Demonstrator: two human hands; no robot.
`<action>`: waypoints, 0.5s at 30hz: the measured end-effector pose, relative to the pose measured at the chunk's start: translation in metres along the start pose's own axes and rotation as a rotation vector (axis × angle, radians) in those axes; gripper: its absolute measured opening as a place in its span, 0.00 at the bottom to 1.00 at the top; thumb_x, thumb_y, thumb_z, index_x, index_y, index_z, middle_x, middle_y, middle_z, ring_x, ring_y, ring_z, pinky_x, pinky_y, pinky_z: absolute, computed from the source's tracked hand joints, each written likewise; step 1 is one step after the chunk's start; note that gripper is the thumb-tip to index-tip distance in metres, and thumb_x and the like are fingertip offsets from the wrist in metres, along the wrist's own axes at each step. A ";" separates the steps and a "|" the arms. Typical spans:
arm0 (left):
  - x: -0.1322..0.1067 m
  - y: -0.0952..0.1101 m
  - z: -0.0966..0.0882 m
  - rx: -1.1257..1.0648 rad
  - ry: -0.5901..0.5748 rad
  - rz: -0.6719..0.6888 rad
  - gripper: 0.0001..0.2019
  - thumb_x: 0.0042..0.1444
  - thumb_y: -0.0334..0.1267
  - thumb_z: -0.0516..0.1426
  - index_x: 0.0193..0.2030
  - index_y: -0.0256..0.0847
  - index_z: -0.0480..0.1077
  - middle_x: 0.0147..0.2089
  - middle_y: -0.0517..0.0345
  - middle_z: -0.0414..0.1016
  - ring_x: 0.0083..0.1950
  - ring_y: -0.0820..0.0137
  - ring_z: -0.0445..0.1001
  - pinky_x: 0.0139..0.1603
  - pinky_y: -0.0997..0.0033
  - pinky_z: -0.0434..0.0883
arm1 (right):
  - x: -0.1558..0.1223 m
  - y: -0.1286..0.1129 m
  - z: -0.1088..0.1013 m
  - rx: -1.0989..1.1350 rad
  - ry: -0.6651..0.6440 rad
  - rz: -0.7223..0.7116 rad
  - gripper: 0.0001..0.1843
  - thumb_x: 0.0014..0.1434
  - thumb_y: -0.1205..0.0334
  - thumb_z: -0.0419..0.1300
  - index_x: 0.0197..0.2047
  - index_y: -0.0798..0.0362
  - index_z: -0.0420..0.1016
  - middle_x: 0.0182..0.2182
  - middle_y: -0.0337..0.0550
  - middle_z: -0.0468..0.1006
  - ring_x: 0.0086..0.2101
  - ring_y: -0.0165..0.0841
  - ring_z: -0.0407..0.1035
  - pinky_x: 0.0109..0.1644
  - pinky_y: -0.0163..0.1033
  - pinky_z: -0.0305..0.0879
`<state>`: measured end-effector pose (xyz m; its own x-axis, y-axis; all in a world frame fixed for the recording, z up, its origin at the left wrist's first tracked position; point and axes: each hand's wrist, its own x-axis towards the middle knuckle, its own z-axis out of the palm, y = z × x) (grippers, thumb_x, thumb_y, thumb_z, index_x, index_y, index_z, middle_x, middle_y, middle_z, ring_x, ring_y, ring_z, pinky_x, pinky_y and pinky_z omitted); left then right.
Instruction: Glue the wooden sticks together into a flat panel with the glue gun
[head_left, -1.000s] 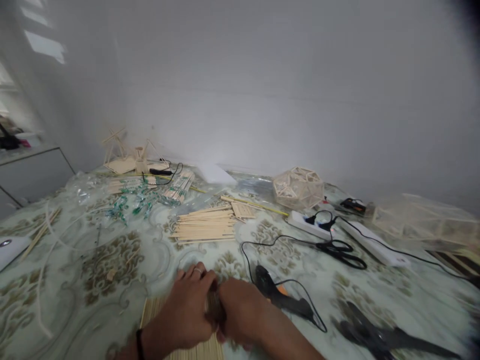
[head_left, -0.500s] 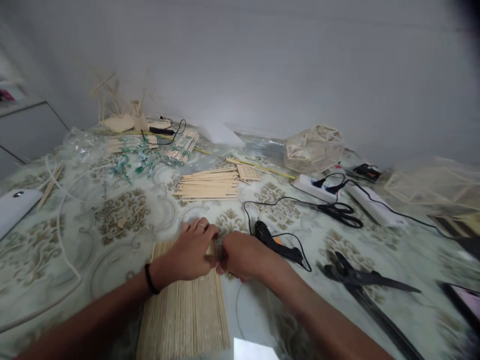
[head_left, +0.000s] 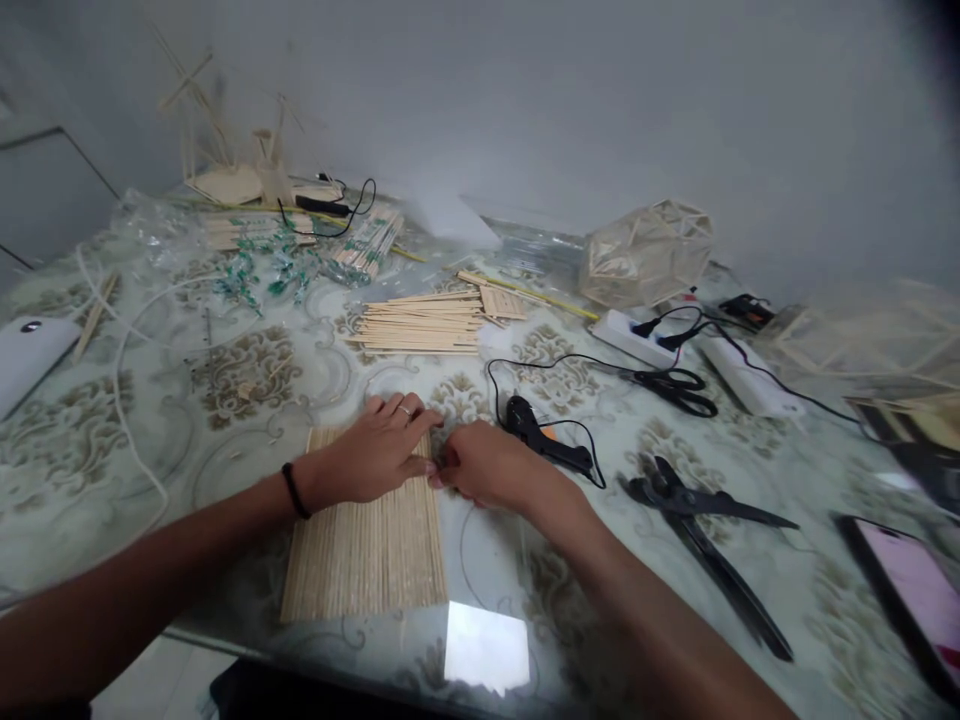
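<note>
A flat mat of thin bamboo sticks lies on the patterned, glass-topped table near its front edge. My left hand rests on the mat's far end with its fingers stretched flat; it wears a ring, and there is a dark band on the wrist. My right hand sits at the mat's far right corner, fingers curled under and touching my left thumb. What the right fingertips pinch is hidden. A black glue gun with its cord lies just right of my right hand.
Large black shears and small scissors lie to the right, near a white power strip. A pile of flat wooden sticks sits behind the mat. A stick polyhedron stands at the back, and a phone lies far right.
The view has tilted down, so the whole mat and the table's front edge now show. Both hands stay together at the mat's far right corner.
</note>
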<state>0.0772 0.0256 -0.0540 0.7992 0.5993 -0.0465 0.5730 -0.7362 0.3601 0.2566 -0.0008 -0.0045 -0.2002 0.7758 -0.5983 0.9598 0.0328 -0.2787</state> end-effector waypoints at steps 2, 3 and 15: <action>-0.002 -0.001 0.002 0.003 0.022 0.029 0.21 0.70 0.48 0.55 0.62 0.36 0.66 0.59 0.40 0.69 0.60 0.49 0.66 0.60 0.49 0.61 | 0.001 0.002 0.002 0.022 0.009 -0.007 0.10 0.60 0.59 0.68 0.28 0.53 0.84 0.21 0.45 0.81 0.28 0.37 0.78 0.33 0.35 0.65; -0.003 -0.002 0.003 0.001 0.032 0.042 0.21 0.71 0.49 0.55 0.62 0.36 0.67 0.58 0.40 0.69 0.60 0.50 0.66 0.59 0.50 0.61 | 0.002 0.004 0.003 0.033 0.014 -0.011 0.11 0.60 0.59 0.68 0.27 0.53 0.83 0.21 0.44 0.80 0.28 0.37 0.77 0.32 0.35 0.64; 0.000 -0.011 0.005 -0.186 0.146 0.035 0.09 0.73 0.37 0.48 0.46 0.39 0.68 0.50 0.48 0.70 0.52 0.59 0.68 0.57 0.55 0.65 | -0.005 0.019 0.031 0.171 0.179 -0.024 0.12 0.61 0.61 0.69 0.27 0.54 0.77 0.25 0.39 0.78 0.28 0.32 0.68 0.31 0.36 0.51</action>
<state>0.0718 0.0320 -0.0622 0.7755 0.6235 0.0995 0.4912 -0.6948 0.5254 0.2697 -0.0232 -0.0298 -0.1697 0.8756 -0.4522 0.9049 -0.0432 -0.4233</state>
